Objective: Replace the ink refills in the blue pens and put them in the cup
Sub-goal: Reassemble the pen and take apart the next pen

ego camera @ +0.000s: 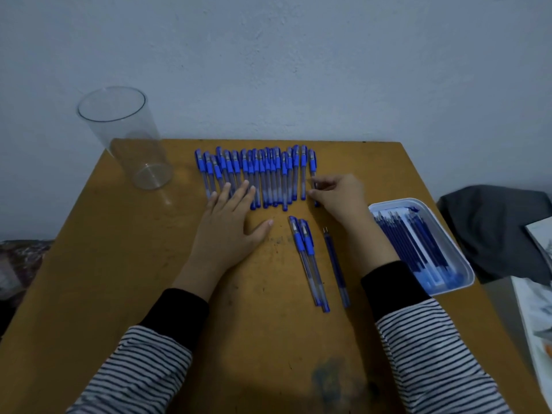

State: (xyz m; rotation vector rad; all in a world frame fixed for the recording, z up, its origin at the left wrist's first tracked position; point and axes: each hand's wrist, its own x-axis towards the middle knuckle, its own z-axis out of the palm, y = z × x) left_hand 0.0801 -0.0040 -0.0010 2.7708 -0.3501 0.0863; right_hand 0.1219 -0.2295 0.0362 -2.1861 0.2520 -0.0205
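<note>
Several blue capped pens (pixel 263 174) lie side by side in a row at the back of the wooden table (pixel 119 279). My left hand (pixel 230 222) lies flat with straight fingers touching the lower ends of the left pens. My right hand (pixel 340 198) pinches the rightmost pen (pixel 312 165) of the row with curled fingers. Two more blue pens (pixel 307 258) lie apart in the middle, with two loose refills (pixel 336 264) just to their right. A clear empty plastic cup (pixel 125 138) stands at the back left corner.
A white tray (pixel 460 252) of several blue refills sits at the table's right edge. Beyond it lie a dark grey cloth (pixel 501 228) and papers (pixel 534 324). A pale wall rises behind the table.
</note>
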